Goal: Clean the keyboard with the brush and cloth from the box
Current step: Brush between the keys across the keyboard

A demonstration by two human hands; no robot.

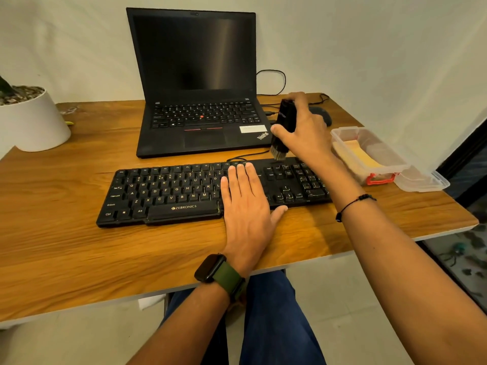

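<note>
One keyboard (184, 193) on the worktop (66, 233), in front of one open laptop (196, 101). Left hand (243, 201) flat on its right-centre keys, fingers (238, 177) straight, grasping nothing. Right hand (303, 130) grips one black brush (283, 127), bristles down just above the keyboard's back edge. One clear box (369, 154) at right holds a yellow cloth (357, 156); its lid (421, 181) lies beside it. One mouse (321, 114), one white pot (31, 119).

black keyboard (184, 193), black brush (283, 122), wood-grain table (79, 246), yellow cloth (361, 155)
</note>
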